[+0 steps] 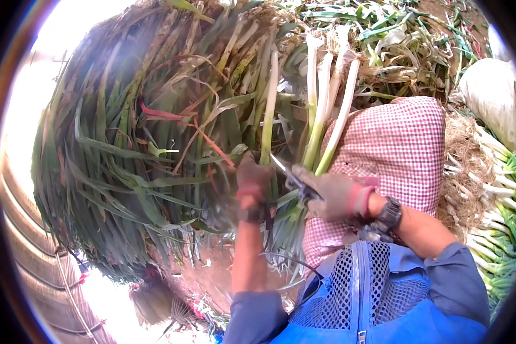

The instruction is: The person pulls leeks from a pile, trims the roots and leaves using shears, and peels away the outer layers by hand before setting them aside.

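My left hand, in a brownish glove with a red cuff, is closed around a long green onion whose white end points up. My right hand, gloved too, grips the dark handle of a knife; its short blade points up and left, close beside the held stalk. Several white-stemmed green onions lie just above my right hand, their leaves running down toward my lap. Left of my left hand is a huge pile of long green leaves.
A red-and-white checked cloth covers my leg. Trimmed green onions lie in a row at the far right, below a whitish sack. Leaf scraps are heaped at the top. A red ribbon lies on the pile.
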`<state>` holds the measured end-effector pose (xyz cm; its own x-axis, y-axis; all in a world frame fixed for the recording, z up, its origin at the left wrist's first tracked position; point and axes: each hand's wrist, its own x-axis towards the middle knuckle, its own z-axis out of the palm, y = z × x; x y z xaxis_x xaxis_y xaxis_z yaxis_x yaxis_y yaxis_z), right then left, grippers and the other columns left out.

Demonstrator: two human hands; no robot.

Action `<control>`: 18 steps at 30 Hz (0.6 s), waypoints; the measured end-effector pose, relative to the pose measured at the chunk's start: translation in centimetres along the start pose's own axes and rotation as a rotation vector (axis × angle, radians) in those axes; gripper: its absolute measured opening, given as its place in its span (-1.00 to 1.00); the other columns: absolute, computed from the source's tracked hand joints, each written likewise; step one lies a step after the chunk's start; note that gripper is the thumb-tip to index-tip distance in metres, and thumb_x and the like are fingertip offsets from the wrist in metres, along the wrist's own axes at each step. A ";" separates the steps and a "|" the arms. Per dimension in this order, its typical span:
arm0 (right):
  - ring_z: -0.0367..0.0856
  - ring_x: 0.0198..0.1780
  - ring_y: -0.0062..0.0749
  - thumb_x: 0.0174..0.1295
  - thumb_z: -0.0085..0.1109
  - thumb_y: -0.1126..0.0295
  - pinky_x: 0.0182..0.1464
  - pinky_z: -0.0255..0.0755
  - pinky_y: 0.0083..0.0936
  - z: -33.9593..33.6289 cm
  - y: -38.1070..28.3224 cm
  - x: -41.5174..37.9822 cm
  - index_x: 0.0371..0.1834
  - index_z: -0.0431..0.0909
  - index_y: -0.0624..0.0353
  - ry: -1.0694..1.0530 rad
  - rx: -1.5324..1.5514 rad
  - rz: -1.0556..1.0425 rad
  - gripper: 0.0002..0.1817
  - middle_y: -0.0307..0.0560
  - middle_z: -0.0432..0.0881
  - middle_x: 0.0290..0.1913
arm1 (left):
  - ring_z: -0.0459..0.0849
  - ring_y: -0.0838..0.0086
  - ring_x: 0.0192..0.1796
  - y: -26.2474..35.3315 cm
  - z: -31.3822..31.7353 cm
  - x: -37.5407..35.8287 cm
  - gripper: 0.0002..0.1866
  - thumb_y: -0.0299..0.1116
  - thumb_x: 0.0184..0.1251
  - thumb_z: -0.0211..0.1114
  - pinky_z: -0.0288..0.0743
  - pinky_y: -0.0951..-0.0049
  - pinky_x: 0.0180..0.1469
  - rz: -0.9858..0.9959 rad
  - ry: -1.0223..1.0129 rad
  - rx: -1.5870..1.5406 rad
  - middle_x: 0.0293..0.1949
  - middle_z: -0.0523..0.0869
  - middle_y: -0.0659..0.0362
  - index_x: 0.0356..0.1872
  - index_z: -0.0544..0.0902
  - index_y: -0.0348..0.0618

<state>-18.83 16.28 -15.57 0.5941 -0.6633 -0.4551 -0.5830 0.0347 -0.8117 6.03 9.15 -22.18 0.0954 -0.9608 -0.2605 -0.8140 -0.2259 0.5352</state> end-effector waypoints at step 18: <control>0.81 -0.06 0.26 0.42 0.17 0.20 0.12 0.64 0.05 -0.9 -0.5 0.6 0.81 0.00 0.23 -0.012 0.011 0.047 -0.06 0.35 0.81 -0.10 | 0.80 0.36 -0.24 -2.5 0.4 0.6 -0.53 -0.43 0.09 0.73 0.69 0.31 -0.11 -0.075 0.008 -0.106 -0.20 0.88 0.00 0.00 0.75 -0.44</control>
<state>-18.73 15.19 -15.06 0.5729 -0.6518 -0.4970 -0.6044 0.0737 -0.7933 7.88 9.18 -24.01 0.1591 -0.9416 -0.2967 -0.7393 -0.3128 0.5963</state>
